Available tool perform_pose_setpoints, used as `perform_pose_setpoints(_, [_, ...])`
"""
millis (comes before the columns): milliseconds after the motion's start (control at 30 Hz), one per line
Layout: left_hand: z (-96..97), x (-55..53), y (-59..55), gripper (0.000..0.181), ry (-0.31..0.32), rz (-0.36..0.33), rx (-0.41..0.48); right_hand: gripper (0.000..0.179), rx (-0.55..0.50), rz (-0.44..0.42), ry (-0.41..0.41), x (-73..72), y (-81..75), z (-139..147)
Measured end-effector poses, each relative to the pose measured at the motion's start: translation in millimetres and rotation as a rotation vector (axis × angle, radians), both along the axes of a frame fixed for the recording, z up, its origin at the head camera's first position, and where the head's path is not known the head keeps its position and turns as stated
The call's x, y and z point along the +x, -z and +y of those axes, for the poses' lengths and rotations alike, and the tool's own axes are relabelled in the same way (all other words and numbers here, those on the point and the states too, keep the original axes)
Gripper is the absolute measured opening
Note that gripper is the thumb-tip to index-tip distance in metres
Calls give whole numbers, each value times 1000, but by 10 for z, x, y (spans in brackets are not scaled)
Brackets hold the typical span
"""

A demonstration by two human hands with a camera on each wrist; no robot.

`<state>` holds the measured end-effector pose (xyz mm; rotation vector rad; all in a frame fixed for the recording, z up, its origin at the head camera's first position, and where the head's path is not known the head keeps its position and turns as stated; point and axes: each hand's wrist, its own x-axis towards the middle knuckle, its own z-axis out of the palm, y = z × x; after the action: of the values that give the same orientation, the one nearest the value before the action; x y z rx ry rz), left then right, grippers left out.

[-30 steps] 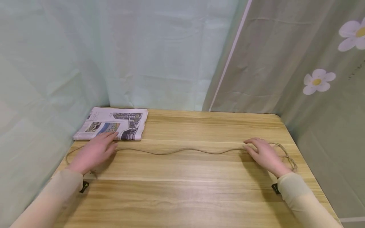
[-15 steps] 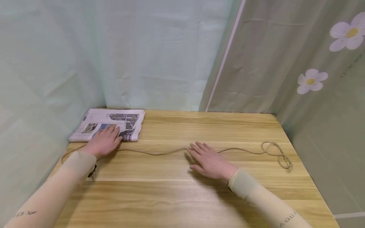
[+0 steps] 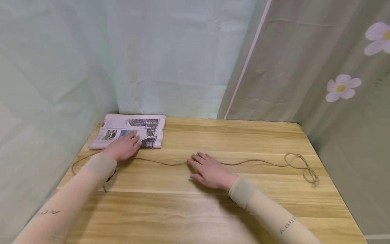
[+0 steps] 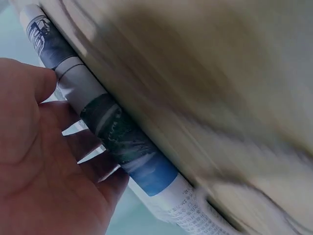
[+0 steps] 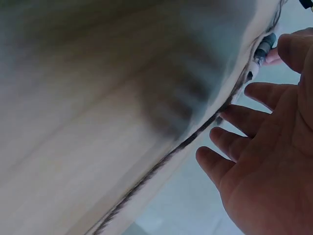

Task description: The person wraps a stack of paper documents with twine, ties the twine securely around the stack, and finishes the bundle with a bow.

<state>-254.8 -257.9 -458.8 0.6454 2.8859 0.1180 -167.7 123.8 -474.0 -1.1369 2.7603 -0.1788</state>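
Note:
A folded newspaper [image 3: 153, 125] lies at the back left of the wooden table. My left hand [image 3: 123, 148] reaches over its front edge with the fingers laid on top. In the left wrist view those fingers [image 4: 88, 147] stretch across the upper side of the folded newspaper [image 4: 117, 127], the thumb touching near the fold. A thin brown cord [image 3: 256, 160] runs in a wavy line across the table, looped at its right end. My right hand [image 3: 211, 169], palm down with fingers extended, is over the cord's middle and hides part of it.
The wooden table [image 3: 189, 217] has a pale curtain [image 3: 173, 67] behind it and at the left. A greyish curtain with white flowers [image 3: 341, 88] hangs at the right. The cord's left end curves beneath my left forearm.
My right hand has come from the cord's looped right end to its middle. My left hand has moved onto the newspaper, which has shifted slightly to the right.

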Motion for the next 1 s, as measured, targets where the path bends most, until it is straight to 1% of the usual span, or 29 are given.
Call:
perform_pose_setpoints(167, [363,-42,-17,53,45,-7,-24,63,-14,19,32,-6,-35,163])
perform_pose_setpoints(267, [563,-55,-9,53,66,-1,-17,60,-38,34,40,-19,-57,249])
perform_pose_setpoints(433, [811,-66,31,55,84,-4,36,59,-51,22,62,-39,-79,345])
perform_pose_setpoints(500, [878,-57,40,56,91,-18,80,58,-57,20,71,-44,-80,365])
perform_pose_setpoints(567, [903,-49,43,58,95,-36,144,57,-65,14,80,-49,-82,376])
perform_pose_setpoints(633, [879,-39,21,60,78,-51,203,56,-76,-3,99,-52,-80,381])
perform_pose_setpoints(700, [786,-39,-13,61,34,-48,246,56,-99,-27,125,-63,-82,385])
perform_pose_setpoints(767, [647,-49,-51,63,-33,-26,252,55,-138,-52,166,-79,-91,396])
perform_pose_setpoints(833, [470,-61,-93,64,-103,-16,244,54,-204,-81,215,-107,-108,404])
perform_pose_setpoints(900, [288,-79,-128,65,-164,-26,270,52,-286,-116,259,-144,-135,400])
perform_pose_setpoints(1000, [55,-91,-169,64,-236,-104,346,50,-384,-194,325,-212,-183,359])
